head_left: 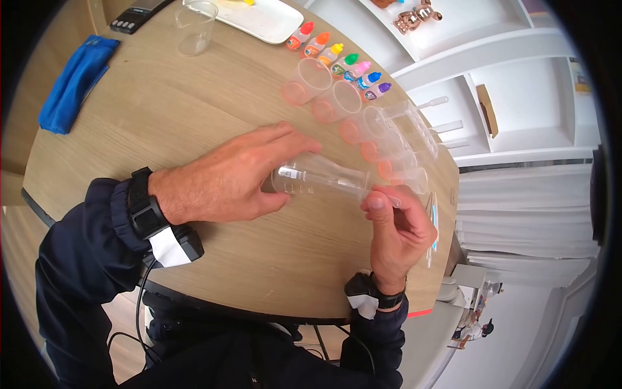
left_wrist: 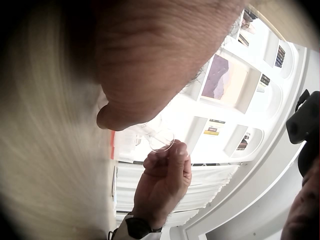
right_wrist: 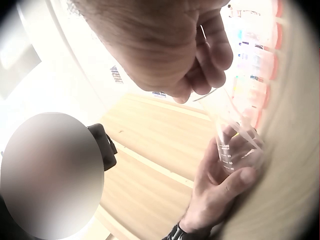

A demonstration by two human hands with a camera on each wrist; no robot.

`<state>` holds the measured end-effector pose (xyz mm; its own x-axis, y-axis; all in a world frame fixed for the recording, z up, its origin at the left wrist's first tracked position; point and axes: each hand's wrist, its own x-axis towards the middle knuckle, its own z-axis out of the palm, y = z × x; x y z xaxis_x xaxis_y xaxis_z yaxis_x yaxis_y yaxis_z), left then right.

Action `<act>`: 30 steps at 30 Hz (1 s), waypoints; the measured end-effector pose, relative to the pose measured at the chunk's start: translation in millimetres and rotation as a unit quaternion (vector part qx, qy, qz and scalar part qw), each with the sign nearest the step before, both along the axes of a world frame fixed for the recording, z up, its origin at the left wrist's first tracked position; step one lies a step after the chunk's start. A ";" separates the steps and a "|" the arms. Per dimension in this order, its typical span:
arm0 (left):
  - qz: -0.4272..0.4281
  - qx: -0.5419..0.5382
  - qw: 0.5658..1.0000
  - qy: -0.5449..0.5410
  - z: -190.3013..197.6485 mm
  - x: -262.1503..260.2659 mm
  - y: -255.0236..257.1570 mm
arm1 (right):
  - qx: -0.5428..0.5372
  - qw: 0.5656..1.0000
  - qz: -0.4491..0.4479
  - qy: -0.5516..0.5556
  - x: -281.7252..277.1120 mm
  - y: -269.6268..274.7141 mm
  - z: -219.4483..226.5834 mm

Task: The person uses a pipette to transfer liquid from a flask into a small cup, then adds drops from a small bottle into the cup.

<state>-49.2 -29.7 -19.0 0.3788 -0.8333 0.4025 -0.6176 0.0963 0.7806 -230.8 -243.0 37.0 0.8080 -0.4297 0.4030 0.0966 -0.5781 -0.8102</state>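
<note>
A clear conical flask [head_left: 304, 176] with white markings lies tilted, its mouth towards the right hand. My left hand [head_left: 230, 172] holds its wide end, fingers on the far side and thumb on the near side. At the mouth, my right hand [head_left: 400, 230] pinches a thin clear pipette, whose stem seems to run inside the flask. The right wrist view shows the flask [right_wrist: 227, 145] with the left hand [right_wrist: 212, 195] round its base and the right hand [right_wrist: 170, 50] above the rim. In the left wrist view, the right hand [left_wrist: 162, 185] is at the round rim.
Several clear cups [head_left: 337, 97] with reddish bottoms stand in a row beyond the hands. Behind them are small coloured bottles [head_left: 329, 55] and a clear rack [head_left: 421, 129] with pipettes. Further left are a beaker [head_left: 195, 40], white tray [head_left: 265, 23], black scale [head_left: 133, 16] and blue cloth [head_left: 74, 87].
</note>
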 end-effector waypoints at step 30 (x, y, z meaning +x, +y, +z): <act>-0.004 0.000 1.000 0.016 0.3 1.1 2.2 | -0.065 0.993 -0.077 -0.060 76.1 -38.6 59.2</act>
